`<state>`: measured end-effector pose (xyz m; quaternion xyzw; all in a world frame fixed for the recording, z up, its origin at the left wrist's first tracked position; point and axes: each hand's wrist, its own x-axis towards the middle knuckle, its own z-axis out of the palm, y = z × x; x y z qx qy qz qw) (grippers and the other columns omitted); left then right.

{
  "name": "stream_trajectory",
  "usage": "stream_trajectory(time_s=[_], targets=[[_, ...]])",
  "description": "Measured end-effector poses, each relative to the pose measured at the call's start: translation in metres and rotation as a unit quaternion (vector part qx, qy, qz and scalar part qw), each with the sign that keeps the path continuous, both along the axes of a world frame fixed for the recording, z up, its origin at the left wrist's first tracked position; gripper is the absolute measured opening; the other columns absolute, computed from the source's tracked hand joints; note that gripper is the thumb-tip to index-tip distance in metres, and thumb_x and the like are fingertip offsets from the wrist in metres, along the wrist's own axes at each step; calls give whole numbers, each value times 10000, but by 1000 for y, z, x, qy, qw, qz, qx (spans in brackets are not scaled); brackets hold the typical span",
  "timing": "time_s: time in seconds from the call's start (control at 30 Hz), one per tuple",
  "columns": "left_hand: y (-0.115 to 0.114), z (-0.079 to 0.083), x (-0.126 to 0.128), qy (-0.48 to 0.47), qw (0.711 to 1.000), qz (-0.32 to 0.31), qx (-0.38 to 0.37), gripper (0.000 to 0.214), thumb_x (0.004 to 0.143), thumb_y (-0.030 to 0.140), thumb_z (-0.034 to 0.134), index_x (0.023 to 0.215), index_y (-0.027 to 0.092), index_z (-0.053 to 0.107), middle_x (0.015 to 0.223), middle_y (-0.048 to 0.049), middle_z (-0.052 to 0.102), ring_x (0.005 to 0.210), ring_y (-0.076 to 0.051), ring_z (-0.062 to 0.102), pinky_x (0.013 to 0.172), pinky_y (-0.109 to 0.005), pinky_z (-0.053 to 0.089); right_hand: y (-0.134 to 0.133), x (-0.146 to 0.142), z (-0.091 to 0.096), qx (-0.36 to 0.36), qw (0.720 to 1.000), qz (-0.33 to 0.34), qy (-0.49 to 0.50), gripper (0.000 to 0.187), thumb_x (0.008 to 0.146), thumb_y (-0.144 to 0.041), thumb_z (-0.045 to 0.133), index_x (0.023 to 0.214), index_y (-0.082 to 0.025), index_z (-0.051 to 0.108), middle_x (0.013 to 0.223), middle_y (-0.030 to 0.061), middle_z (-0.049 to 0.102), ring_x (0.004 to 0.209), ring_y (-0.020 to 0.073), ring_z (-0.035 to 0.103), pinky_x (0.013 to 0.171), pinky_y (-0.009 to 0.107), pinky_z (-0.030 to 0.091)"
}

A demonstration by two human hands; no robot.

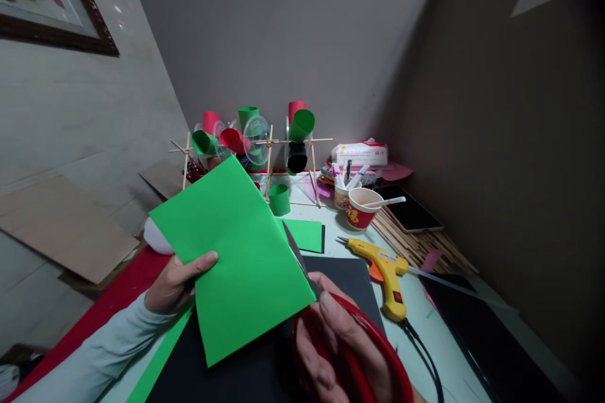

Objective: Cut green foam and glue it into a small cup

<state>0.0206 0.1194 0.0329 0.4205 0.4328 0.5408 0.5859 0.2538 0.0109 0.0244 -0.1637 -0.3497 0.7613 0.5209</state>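
My left hand [177, 280] grips a green sheet of paper [241, 258] at its left side, thumb on top and fingers hidden underneath. The sheet is tilted above the table. In my right hand [340, 334] is a pair of scissors [371, 340] with red handles. Its dark blade lies along the right edge of the green sheet; whether the paper sits between both blades I cannot tell. Beneath the sheet lies black paper [331, 267]. Just beyond it is a smaller green piece [307, 234] on a dark one.
Stick frames [269, 164] carrying red, green and black paper tubes stand at the back. A yellow glue gun [390, 271] lies at the right, with a paper cup [362, 217], wooden sticks [420, 242] and a black tablet-like device [409, 208] nearby. A small green tube [280, 199] stands mid-table.
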Motion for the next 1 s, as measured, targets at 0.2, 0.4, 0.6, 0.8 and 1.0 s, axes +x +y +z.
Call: stream_trajectory(time_s=[0.2,0.4,0.6,0.8,1.0], targets=[[-5,2,2,-17,999,2,-35,908,488,311,959,1328,208,629,1029,-109,803,910,-344,763,786,-393,657,3,-3,-8,20,1000,-16,-2,347,1005,-557,465,1005,-210,466,565,-73,563,327,21,316,374,130,301],[-6,0,-4,-36,997,-30,-63,776,573,255,912,1301,207,647,997,-104,809,918,-360,762,767,-401,661,0,0,2,10,999,-24,-36,429,946,-628,532,1037,-214,472,577,-75,534,398,36,327,426,149,283],[-5,-1,-6,-47,996,-32,-71,719,606,223,890,1285,224,655,1083,-108,792,987,-374,745,803,-417,657,-2,3,8,-13,998,-23,-65,379,976,-580,528,1032,-211,458,523,-118,425,388,34,257,426,154,265],[-3,-2,-10,-73,993,-27,-86,786,557,209,917,1295,240,649,1004,-86,809,991,-373,744,905,-465,626,4,2,-3,7,999,-16,-32,460,981,-587,498,1207,-200,393,578,-77,558,377,39,294,456,170,351],[-4,-7,-16,-93,990,-66,-83,570,680,187,850,1227,260,706,956,-49,818,988,-341,750,922,-430,627,4,9,1,15,998,40,-45,567,961,-656,472,1292,-209,361,653,-49,579,438,55,372,526,189,401]])
